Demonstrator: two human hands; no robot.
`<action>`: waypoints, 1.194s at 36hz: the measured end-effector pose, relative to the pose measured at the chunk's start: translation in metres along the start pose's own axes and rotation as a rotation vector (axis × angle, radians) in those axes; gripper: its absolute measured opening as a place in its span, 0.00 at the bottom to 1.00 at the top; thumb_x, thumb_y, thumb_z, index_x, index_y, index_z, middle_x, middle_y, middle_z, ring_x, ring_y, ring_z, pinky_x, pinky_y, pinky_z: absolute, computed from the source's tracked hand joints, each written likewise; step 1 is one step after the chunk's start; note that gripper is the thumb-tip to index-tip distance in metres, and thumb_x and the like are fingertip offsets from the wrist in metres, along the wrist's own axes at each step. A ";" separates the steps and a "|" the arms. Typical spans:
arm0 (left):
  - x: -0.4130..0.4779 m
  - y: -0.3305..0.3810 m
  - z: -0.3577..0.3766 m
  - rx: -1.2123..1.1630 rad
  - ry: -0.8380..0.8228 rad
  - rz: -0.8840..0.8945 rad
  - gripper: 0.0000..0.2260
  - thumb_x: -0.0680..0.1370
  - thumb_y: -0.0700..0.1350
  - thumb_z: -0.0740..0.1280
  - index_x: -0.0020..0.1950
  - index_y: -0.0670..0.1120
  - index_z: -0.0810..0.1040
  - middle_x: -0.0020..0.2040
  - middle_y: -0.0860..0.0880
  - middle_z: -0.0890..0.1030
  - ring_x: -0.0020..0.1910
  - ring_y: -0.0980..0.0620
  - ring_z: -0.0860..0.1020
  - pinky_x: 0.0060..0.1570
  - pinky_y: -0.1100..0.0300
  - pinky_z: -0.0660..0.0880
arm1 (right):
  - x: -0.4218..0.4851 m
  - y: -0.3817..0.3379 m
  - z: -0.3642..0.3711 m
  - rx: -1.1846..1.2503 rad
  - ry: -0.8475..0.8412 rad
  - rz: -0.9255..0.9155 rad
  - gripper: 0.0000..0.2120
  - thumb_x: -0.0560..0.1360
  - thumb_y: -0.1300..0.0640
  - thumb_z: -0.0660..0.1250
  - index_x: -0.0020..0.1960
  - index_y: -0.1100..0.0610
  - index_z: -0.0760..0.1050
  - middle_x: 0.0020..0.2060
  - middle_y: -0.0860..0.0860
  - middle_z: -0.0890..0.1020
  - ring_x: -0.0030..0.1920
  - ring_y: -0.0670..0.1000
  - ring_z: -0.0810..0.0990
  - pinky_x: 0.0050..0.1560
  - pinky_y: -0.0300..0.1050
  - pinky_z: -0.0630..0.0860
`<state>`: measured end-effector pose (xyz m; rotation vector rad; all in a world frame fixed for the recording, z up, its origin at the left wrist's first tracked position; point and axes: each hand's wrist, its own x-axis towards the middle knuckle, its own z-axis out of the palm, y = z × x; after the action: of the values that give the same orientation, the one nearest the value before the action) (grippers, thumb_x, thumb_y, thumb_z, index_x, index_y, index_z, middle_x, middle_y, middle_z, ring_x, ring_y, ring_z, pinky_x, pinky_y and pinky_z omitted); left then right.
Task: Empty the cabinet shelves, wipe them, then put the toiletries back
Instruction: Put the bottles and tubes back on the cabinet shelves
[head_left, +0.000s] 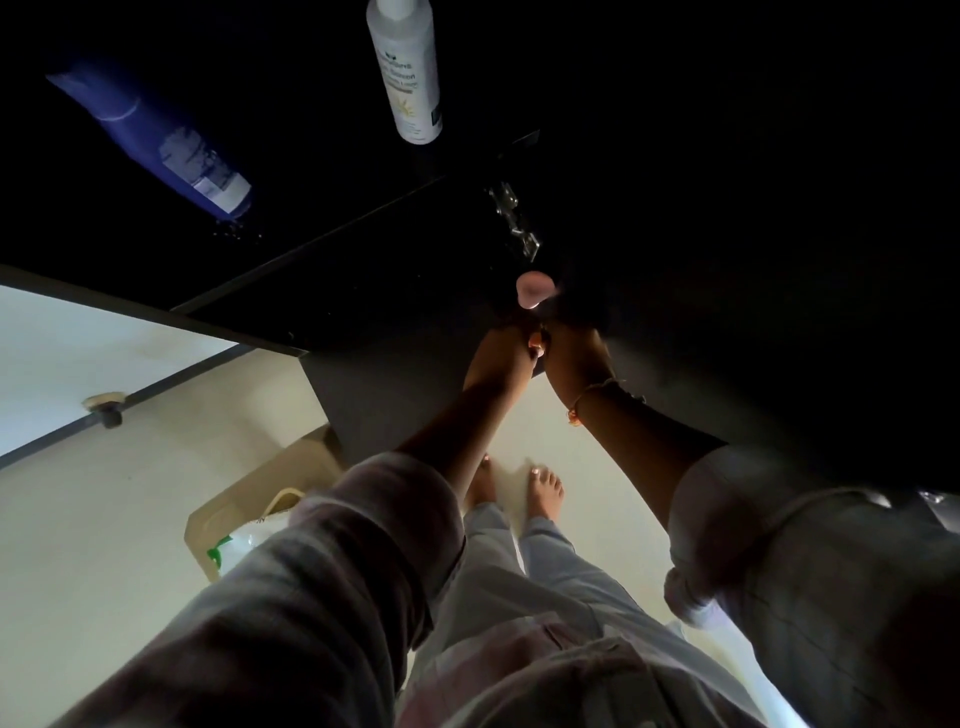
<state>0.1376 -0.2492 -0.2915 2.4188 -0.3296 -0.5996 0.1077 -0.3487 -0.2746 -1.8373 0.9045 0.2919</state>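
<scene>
Two hands meet at the front edge of the dark cabinet (322, 260). Fingers (535, 344) mostly lost in shadow; one pale nail shows. Cannot tell how far either hand is open, or whether it grips anything. Small pinkish object (535, 291) just beyond the knuckles, unidentifiable, contact unclear. Left hand (498, 356) and right hand (576, 358) side by side, nearly touching. Thread bracelet (582, 405) on right wrist. Metal hinge (514, 218) just past the hands. Deeper in: white bottle (405, 67), blue bottle (156, 140) to its left, well apart. Below: bare feet (545, 488), cardboard box (270, 483) holding plastic bag (244, 540).
</scene>
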 end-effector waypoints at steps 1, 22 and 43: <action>-0.001 0.001 -0.001 0.014 0.006 0.007 0.07 0.79 0.44 0.64 0.52 0.42 0.79 0.48 0.40 0.83 0.49 0.39 0.81 0.42 0.54 0.74 | 0.000 -0.001 0.000 -0.018 0.007 0.018 0.12 0.74 0.50 0.60 0.39 0.57 0.75 0.36 0.61 0.81 0.40 0.61 0.81 0.42 0.55 0.78; -0.084 -0.001 -0.094 -0.230 0.409 -0.096 0.06 0.78 0.46 0.66 0.54 0.51 0.74 0.48 0.52 0.80 0.47 0.55 0.79 0.48 0.55 0.79 | -0.075 -0.063 -0.030 -0.498 -0.036 -0.529 0.11 0.74 0.50 0.68 0.56 0.49 0.77 0.45 0.53 0.84 0.47 0.57 0.83 0.42 0.49 0.81; -0.178 0.125 -0.304 -0.353 1.044 0.339 0.08 0.79 0.45 0.67 0.54 0.55 0.72 0.46 0.57 0.79 0.46 0.62 0.79 0.44 0.73 0.73 | -0.202 -0.273 -0.069 0.393 0.023 -1.090 0.09 0.74 0.56 0.72 0.53 0.48 0.78 0.45 0.43 0.83 0.47 0.41 0.82 0.47 0.39 0.80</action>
<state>0.1218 -0.1259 0.0612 1.9455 -0.1467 0.6995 0.1457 -0.2644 0.0593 -1.6936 -0.1158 -0.5491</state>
